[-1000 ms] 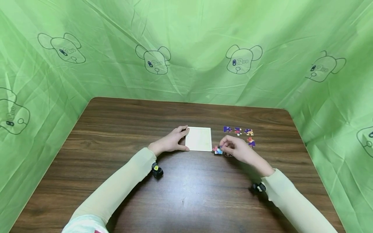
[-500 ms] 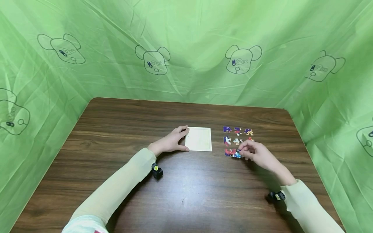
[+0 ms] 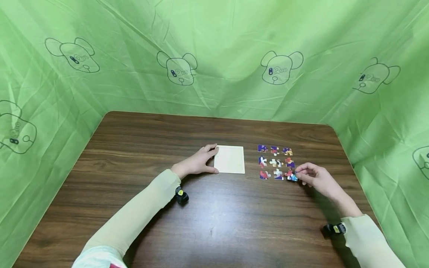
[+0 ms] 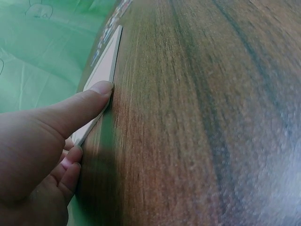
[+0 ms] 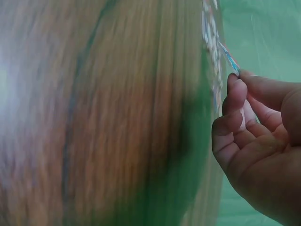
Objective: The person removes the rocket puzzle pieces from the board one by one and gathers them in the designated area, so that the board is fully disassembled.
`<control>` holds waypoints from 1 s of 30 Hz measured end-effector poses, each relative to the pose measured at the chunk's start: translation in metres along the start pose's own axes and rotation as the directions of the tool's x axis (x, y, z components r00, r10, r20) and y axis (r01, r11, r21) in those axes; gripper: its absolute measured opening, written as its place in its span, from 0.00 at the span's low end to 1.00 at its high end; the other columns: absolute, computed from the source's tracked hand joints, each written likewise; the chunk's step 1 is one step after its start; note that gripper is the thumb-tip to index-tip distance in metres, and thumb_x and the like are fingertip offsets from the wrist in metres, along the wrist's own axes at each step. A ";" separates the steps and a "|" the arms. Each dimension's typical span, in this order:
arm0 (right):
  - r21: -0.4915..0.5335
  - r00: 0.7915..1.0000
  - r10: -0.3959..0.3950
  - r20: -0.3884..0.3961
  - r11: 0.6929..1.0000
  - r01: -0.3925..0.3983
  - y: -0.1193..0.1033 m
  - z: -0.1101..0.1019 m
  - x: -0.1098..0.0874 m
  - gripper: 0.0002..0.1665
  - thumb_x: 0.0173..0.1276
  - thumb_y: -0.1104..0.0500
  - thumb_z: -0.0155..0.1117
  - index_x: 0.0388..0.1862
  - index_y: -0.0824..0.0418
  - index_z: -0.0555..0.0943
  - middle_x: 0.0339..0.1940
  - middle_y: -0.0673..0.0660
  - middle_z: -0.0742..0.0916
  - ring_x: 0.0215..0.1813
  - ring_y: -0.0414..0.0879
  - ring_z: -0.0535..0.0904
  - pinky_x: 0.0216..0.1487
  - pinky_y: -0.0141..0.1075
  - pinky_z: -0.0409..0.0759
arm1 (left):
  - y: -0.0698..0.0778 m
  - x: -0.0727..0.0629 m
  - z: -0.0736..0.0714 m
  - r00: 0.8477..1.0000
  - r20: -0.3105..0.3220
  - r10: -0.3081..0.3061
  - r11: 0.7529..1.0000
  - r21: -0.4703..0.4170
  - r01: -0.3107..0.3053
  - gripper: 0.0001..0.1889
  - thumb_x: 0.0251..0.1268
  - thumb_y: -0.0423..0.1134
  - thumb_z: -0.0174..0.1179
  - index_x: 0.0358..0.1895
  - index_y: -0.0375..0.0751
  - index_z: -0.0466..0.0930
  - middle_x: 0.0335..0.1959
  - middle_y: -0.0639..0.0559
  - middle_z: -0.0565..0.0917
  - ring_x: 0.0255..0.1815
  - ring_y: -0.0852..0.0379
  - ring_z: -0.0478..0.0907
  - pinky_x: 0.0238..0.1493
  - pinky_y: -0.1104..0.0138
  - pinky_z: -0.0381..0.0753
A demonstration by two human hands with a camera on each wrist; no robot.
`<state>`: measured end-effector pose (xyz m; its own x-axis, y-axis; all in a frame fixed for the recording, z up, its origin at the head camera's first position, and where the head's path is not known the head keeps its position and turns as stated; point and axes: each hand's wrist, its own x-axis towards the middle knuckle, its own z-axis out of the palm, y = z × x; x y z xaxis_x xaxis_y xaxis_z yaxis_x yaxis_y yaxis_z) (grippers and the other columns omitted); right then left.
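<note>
In the head view, my left hand (image 3: pixel 199 160) grips the left side of a pale square puzzle tray (image 3: pixel 229 160) lying on the table. The thumb is at its near edge and the fingers are at its far side, as the left wrist view shows of the tray (image 4: pixel 106 66). To the right, my right hand (image 3: pixel 316 179) pinches a jigsaw puzzle piece (image 3: pixel 292 176) between thumb and fingertips. That piece, red and blue, appears edge-on and slightly raised in the right wrist view (image 5: pixel 229 57). Several other puzzle pieces (image 3: pixel 276 163) lie in rows between the tray and this hand.
The brown wooden table (image 3: pixel 207 219) carries everything. A green cloth (image 3: pixel 228 93) with drawn animal heads hangs behind it and at both sides. Each wrist wears a small black camera, such as the left camera (image 3: pixel 182 196).
My right hand has moved right with the pinched puzzle piece, from beside the tray, past the bottom row, to that row's right end. My left hand stays at the tray.
</note>
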<state>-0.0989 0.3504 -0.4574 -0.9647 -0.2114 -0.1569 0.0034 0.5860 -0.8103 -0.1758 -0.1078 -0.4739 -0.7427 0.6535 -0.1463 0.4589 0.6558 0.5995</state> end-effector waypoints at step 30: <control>-0.123 0.998 -0.001 -0.069 0.992 -0.008 0.016 0.004 0.009 0.18 0.72 0.62 0.70 0.55 0.72 0.80 0.40 0.61 0.85 0.33 0.35 0.79 0.33 0.29 0.78 | -0.005 0.002 0.007 1.000 -0.007 -0.007 1.000 0.005 0.007 0.52 0.68 0.52 0.71 0.83 0.32 0.50 0.85 0.38 0.49 0.84 0.38 0.47 0.80 0.50 0.56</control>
<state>-0.1062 0.3545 -0.4745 -0.9806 -0.1575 -0.1168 -0.0217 0.6791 -0.7337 -0.1765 -0.1071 -0.4825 -0.7489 0.6466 -0.1451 0.4564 0.6620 0.5945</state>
